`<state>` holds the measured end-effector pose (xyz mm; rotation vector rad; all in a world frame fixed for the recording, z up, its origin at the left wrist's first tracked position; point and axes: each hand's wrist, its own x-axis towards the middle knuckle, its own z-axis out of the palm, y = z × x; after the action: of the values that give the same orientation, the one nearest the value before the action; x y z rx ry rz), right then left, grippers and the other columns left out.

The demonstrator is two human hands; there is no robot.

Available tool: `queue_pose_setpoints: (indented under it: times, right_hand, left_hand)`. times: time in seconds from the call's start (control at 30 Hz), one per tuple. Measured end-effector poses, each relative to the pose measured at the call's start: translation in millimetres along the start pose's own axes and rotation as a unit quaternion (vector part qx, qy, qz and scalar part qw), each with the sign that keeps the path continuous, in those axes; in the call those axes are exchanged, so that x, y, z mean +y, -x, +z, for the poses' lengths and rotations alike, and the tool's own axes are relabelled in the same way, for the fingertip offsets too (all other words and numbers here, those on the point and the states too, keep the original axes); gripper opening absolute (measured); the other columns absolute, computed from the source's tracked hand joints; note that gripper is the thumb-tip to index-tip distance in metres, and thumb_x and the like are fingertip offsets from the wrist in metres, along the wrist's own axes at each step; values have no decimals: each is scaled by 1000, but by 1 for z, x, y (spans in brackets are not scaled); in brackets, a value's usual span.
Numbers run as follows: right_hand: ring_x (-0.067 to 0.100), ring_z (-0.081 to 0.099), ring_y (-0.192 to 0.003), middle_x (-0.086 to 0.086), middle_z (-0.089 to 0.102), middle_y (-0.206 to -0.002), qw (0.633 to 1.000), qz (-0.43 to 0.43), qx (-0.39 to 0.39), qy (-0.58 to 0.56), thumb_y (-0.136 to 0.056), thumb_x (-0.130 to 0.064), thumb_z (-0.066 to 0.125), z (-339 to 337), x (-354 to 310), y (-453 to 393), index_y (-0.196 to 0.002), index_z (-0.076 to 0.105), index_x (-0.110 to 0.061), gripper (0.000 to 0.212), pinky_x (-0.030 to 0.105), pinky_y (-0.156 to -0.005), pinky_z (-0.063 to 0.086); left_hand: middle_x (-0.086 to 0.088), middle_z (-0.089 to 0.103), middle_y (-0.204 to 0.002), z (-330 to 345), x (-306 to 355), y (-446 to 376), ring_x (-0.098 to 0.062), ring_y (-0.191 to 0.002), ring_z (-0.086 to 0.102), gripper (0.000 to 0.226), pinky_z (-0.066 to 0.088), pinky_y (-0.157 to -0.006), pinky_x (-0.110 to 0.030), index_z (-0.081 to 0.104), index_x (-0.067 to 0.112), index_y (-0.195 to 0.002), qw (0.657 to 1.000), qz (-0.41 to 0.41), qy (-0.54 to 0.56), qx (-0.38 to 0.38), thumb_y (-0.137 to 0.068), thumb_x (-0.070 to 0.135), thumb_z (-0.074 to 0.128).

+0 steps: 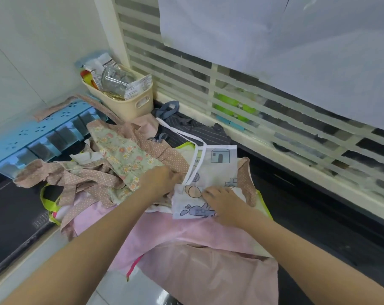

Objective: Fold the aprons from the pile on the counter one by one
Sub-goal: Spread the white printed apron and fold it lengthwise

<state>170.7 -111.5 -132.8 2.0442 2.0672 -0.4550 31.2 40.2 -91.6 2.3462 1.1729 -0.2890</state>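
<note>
A pile of aprons covers the dark counter (pixel 318 221). On top lies a white apron (pixel 217 170) printed with a house, a car and a plane, edged with white straps. My right hand (pixel 221 201) rests flat on its folded lower part. My left hand (pixel 160 181) grips cloth at the white apron's left edge, beside a floral green apron (pixel 122 150). A brown polka-dot apron (pixel 80 181) sprawls to the left. A plain pink apron (pixel 186 249) hangs over the counter's front edge. A dark striped apron (pixel 191 128) lies at the back.
A cream basket (pixel 129 106) of packets and a glass jar stands in the back corner. A blue plastic organiser (pixel 39 135) sits along the left wall. A slatted window (pixel 252 95) runs behind the counter. Lime-green straps (pixel 47 203) poke out at the pile's left.
</note>
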Motion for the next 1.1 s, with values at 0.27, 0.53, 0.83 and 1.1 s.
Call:
queue_pose_setpoints:
  times: [0.27, 0.53, 0.83, 1.1]
  right_hand:
    - [13, 47, -70, 1, 53, -78, 922, 76, -162, -344, -87, -37, 64, -68, 33, 2, -83, 55, -15, 24, 24, -63, 34]
    - [10, 51, -91, -10, 53, -92, 955, 136, -32, -260, -81, -51, 66, -46, 41, -9, -103, 57, -21, 39, 19, -79, 39]
    - [29, 10, -141, 10, 19, -150, 966, 178, -30, -185, -67, -65, 70, -34, 57, -10, -149, 10, -13, 114, 44, -115, 10]
    - [14, 43, -79, -7, 43, -80, 937, 119, -73, -321, -74, -52, 73, -41, 58, -20, -86, 48, -13, 49, 25, -67, 33]
  left_hand:
    - [17, 51, -124, -8, 8, 5, -3, -115, 46, 46, 33, -91, -13, 55, 29, -126, 946, 116, 228, -199, -83, 43, 66]
    - [4, 54, -68, 5, 20, -28, -7, -59, 46, 21, 35, -48, -12, 61, 17, -79, 964, 40, 243, -96, -86, 36, 65]
    - [-8, 64, -100, 11, 20, -50, -18, -85, 57, 44, 44, -72, -25, 60, 9, -102, 984, -1, 140, -105, -86, 50, 59]
    - [-4, 54, -120, -11, 42, -51, -25, -112, 51, 56, 40, -92, -33, 54, 11, -122, 970, 118, -20, -213, -78, 40, 72]
